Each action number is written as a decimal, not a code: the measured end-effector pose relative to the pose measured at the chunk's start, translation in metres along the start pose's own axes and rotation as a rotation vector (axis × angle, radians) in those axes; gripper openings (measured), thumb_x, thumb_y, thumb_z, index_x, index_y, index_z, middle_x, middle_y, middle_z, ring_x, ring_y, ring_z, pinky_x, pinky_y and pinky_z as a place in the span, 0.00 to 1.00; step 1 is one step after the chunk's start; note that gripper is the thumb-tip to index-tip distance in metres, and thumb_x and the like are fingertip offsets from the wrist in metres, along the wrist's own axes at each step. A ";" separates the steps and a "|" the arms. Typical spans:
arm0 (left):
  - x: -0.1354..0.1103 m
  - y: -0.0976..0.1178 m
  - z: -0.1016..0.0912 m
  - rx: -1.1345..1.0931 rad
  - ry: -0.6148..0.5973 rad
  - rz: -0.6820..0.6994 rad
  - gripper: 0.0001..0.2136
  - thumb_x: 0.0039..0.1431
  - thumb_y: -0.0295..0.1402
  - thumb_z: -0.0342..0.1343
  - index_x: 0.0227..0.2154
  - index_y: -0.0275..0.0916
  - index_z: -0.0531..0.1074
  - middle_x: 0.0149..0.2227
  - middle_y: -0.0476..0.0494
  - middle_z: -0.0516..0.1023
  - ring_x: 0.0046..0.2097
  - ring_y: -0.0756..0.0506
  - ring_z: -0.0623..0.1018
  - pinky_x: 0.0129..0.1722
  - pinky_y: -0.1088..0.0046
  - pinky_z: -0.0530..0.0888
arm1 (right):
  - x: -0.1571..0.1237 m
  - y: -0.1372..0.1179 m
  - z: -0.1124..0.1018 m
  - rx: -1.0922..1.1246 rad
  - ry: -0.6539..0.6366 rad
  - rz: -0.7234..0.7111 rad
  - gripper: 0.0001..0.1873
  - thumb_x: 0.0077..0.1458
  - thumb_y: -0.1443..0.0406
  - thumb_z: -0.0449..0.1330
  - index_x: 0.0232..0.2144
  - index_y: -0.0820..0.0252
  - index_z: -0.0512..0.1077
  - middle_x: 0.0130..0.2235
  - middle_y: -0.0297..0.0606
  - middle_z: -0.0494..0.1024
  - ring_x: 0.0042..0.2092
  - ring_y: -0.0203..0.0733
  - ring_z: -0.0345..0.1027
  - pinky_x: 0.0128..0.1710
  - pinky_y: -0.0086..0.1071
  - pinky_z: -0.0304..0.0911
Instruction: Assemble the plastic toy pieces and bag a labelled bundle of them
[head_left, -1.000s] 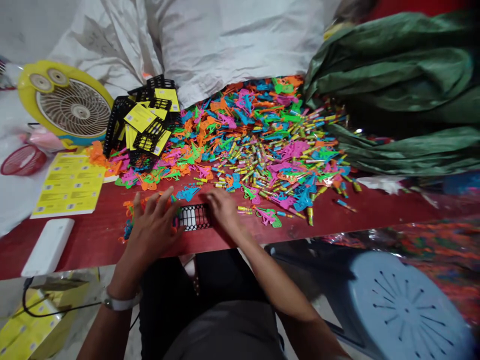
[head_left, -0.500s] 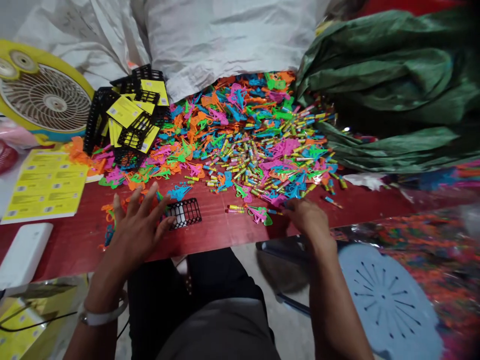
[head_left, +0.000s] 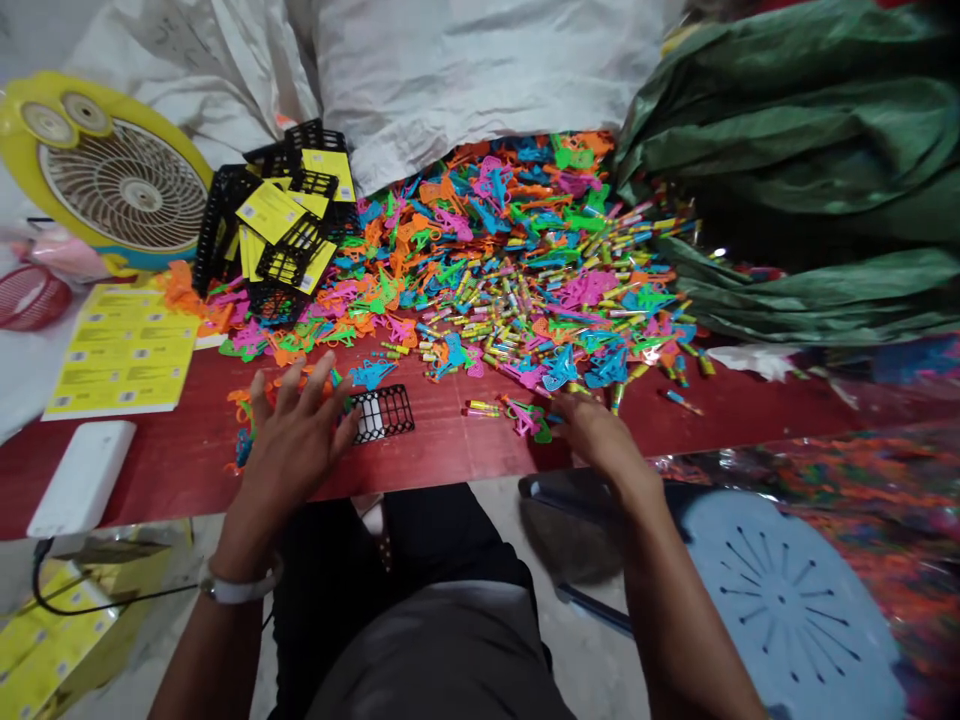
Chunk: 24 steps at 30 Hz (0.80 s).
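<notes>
My left hand [head_left: 300, 435] lies over the table's front part with its fingers spread, holding nothing. Its fingers partly cover a small group of coloured plastic pieces [head_left: 242, 445]. By its thumb lies a black plastic grid tray [head_left: 394, 411] with a white patch showing through it. My right hand [head_left: 604, 440] is at the near edge of the heap, fingers drawn together and pointing left. What its fingertips hold, if anything, is hidden. Just left of them are pink and green plastic pieces [head_left: 525, 417] and short yellow-and-red sticks [head_left: 482, 408].
A heap of colourful plastic pieces [head_left: 450, 270] covers the table's back. Black trays with yellow cards [head_left: 270, 212] are stacked left, near a yellow fan [head_left: 139, 190], card sheets [head_left: 124, 350] and a white power bank [head_left: 82, 478]. Green sacking [head_left: 810, 170] and a blue stool [head_left: 787, 600] are right.
The view has shifted slightly, so the table appears further right and higher. My right hand has moved a little left towards the pink and green pieces. My left hand stays spread beside the tray.
</notes>
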<state>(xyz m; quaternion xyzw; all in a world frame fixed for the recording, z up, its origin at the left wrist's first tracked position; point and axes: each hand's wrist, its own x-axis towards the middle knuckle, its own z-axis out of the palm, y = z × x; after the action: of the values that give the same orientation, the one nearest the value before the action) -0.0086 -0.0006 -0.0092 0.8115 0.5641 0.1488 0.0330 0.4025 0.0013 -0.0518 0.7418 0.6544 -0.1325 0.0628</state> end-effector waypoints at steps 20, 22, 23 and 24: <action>0.000 0.000 -0.001 0.040 -0.048 -0.018 0.17 0.71 0.40 0.47 0.57 0.53 0.72 0.70 0.44 0.62 0.71 0.33 0.59 0.69 0.37 0.44 | -0.013 -0.240 0.101 1.263 -0.189 -0.412 0.06 0.60 0.64 0.54 0.41 0.55 0.66 0.29 0.34 0.76 0.29 0.42 0.73 0.35 0.36 0.71; 0.000 -0.001 0.000 0.026 -0.050 -0.014 0.17 0.70 0.42 0.48 0.58 0.53 0.71 0.70 0.44 0.62 0.71 0.33 0.58 0.69 0.37 0.43 | -0.016 -0.244 0.104 1.087 -0.032 -0.472 0.10 0.59 0.66 0.54 0.45 0.57 0.68 0.37 0.40 0.78 0.37 0.44 0.75 0.40 0.37 0.71; -0.001 -0.002 0.000 0.021 -0.052 -0.010 0.18 0.70 0.43 0.48 0.59 0.53 0.71 0.70 0.43 0.61 0.71 0.33 0.58 0.69 0.37 0.43 | -0.018 -0.245 0.105 1.012 0.022 -0.487 0.12 0.60 0.67 0.54 0.46 0.58 0.68 0.41 0.43 0.78 0.40 0.45 0.74 0.42 0.38 0.70; -0.001 -0.003 0.000 0.018 -0.054 -0.005 0.19 0.69 0.45 0.49 0.60 0.53 0.69 0.71 0.43 0.61 0.71 0.32 0.57 0.69 0.38 0.43 | -0.020 -0.247 0.105 0.947 0.046 -0.488 0.13 0.60 0.68 0.53 0.47 0.58 0.69 0.44 0.45 0.77 0.42 0.46 0.74 0.42 0.37 0.70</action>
<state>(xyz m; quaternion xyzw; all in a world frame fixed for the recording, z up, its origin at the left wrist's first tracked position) -0.0110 -0.0002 -0.0100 0.8141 0.5664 0.1217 0.0410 0.1443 -0.0118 -0.1268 0.5179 0.6776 -0.4079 -0.3260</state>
